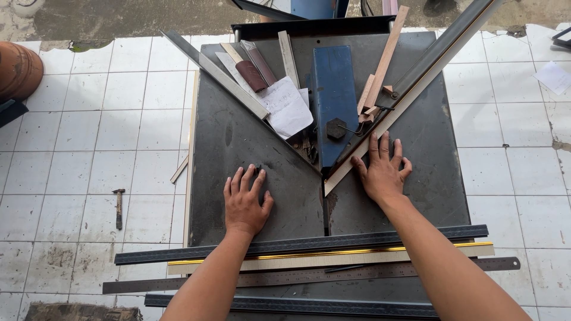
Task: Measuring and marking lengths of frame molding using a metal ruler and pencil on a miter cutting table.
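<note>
My left hand (245, 202) lies flat with fingers spread on the dark metal machine table (238, 142), holding nothing. My right hand (382, 171) rests flat on the table too, its fingers touching the lower end of a long dark frame moulding with a gold edge (410, 83) that runs diagonally up to the right along the fence. A blue metal housing (333, 98) with a black knob (336, 128) stands between the two angled fences. The left fence (220, 74) slants up to the left.
Long mouldings and a steel ruler (321, 274) lie across the table's near edge. Paper sheets (285, 104), sandpaper pieces and wood offcuts (372, 95) sit at the back. A hammer (119, 207) lies on the white tiled floor at left, a clay pot (18, 68) further left.
</note>
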